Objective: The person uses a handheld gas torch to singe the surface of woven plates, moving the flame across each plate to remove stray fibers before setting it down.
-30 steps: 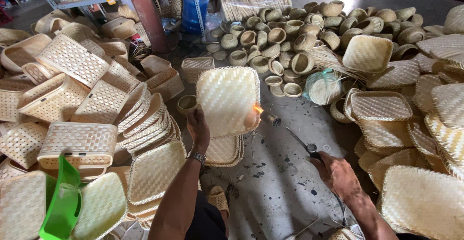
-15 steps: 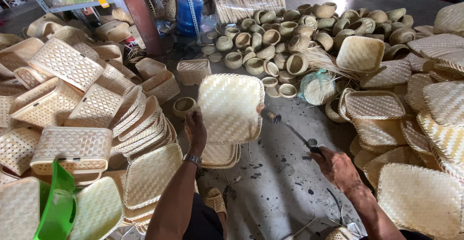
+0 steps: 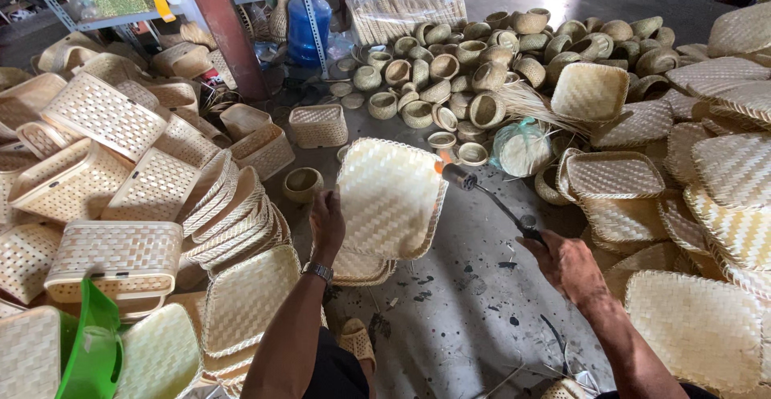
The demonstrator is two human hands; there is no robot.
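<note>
My left hand (image 3: 327, 224) holds up a square woven bamboo tray (image 3: 391, 194), its underside turned towards me, above a short stack of similar trays (image 3: 359, 266) on the floor. My right hand (image 3: 567, 264) grips the handle of a gas torch (image 3: 490, 197) with a long thin black tube. The torch's nozzle sits at the tray's upper right edge, where a small orange flame shows. A watch is on my left wrist.
Stacks of woven rectangular baskets (image 3: 104, 174) crowd the left. Flat woven trays (image 3: 707, 198) pile on the right. Several small round woven cups (image 3: 482, 62) lie at the back beside a blue water bottle (image 3: 308, 26) and a red post (image 3: 225, 30). A green plastic piece (image 3: 92, 343) is at lower left.
The torch nozzle has stayed at the tray's right edge while my left hand shifted the tray slightly. The view has moved a little.
</note>
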